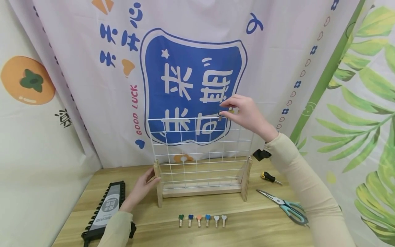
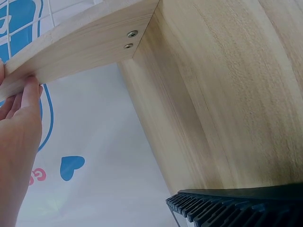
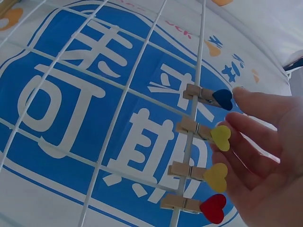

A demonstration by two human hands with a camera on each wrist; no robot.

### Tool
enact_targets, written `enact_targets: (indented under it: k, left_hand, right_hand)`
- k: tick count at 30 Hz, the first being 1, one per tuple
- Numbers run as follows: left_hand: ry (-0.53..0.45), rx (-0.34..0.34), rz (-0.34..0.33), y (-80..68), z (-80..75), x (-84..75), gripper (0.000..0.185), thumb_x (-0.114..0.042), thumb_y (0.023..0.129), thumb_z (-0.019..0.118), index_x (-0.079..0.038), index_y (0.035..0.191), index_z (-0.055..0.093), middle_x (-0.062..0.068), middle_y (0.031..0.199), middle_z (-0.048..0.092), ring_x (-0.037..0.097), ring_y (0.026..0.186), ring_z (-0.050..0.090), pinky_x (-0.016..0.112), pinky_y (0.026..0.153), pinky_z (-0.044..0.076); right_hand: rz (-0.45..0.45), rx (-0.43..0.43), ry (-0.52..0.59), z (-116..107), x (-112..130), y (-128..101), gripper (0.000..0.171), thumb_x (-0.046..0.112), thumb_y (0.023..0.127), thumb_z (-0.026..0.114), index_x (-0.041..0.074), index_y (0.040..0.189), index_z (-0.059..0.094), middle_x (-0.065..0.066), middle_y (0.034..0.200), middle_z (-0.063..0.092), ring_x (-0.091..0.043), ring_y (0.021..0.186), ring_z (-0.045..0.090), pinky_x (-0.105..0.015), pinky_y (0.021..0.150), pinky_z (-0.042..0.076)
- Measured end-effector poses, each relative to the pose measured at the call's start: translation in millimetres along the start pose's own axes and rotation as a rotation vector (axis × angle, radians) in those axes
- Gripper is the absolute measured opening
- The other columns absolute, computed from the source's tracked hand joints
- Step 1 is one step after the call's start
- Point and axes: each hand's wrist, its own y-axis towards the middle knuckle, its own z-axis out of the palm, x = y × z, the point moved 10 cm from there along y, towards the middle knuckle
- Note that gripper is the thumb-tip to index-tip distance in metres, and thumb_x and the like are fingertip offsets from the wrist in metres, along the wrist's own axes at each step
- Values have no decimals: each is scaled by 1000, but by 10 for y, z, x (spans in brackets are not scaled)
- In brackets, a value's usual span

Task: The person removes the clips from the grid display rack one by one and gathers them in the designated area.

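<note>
A white wire grid (image 1: 182,118) stands upright in a wooden stand (image 1: 202,190). My left hand (image 1: 141,188) grips the stand's left upright (image 2: 71,52), thumb on one side and fingers on the other. At the right part of the grid's top wire, my right hand (image 1: 247,111) has thumb and index finger parted beside a clothespin with a dark blue heart (image 3: 222,99). That clothespin is clipped on the wire, its heart close to my thumb tip. Along the same wire sit two yellow-heart clothespins (image 3: 216,177) and a red-heart clothespin (image 3: 213,208).
Several heart clothespins (image 1: 199,219) lie in a row before the stand. Scissors (image 1: 282,202) and a screwdriver (image 1: 270,177) lie to the right. A black-edged grey case (image 1: 106,209) is at the left. A printed curtain (image 1: 197,20) hangs behind.
</note>
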Motion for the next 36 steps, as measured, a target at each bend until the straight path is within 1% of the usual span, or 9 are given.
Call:
enact_targets:
  k: [5,9,13,21,25,28,32,36]
  left_hand:
    - [23,-5,8,5,-3,-3,62,-15,100,59,10,149,32,34,148,43,48,137,44,54,113,40]
    - [20,-6,8,-2,-5,-2,62,-15,100,60,11,149,32,34,148,43,48,137,43,54,112,40]
    - [10,-5,7,-1,-7,0,62,-15,100,60,10,149,33,33,148,43,47,137,43,53,112,40]
    - [17,-3,10,-3,-9,-7,62,-14,100,59,11,149,32,34,148,43,48,137,43,54,112,40]
    - [0,-1,10,6,-1,5,63,-14,99,60,11,149,32,34,148,43,48,138,43,54,112,40]
    - [8,-4,23,17,1,12,62,-14,99,61,11,149,33,34,148,43,48,137,44,54,112,40]
    - [20,-6,46,25,-1,12,61,-13,99,61,11,148,33,34,148,43,49,135,45,55,113,40]
    - [11,-7,51,23,-5,6,61,-13,99,61,11,148,34,34,147,44,49,135,46,55,112,40]
  right_hand:
    - [17,56,-9,47,-33,45,19,15,89,75,4,104,75,-12,97,73,-22,90,65,-34,83,58]
    - [19,76,-13,72,-51,56,14,15,91,73,6,100,77,-9,96,75,-20,87,66,-34,81,57]
    - [11,78,-9,74,-43,55,11,14,91,73,8,98,77,-8,94,76,-19,86,66,-33,79,56]
    - [-37,32,-13,58,15,51,7,11,89,74,7,92,78,-8,89,76,-19,81,68,-32,72,54]
    - [-45,5,-4,44,35,46,5,9,88,75,5,91,78,-9,88,75,-21,81,69,-36,72,58]
    - [-47,-14,-10,35,45,39,5,8,87,75,5,90,77,-9,87,75,-21,82,69,-37,74,59]
    - [-65,-47,-23,5,78,35,4,8,88,75,5,89,77,-9,86,75,-21,81,68,-33,73,58]
    - [-88,-92,-24,-64,135,21,4,8,87,75,5,89,77,-8,84,74,-20,79,66,-31,69,55]
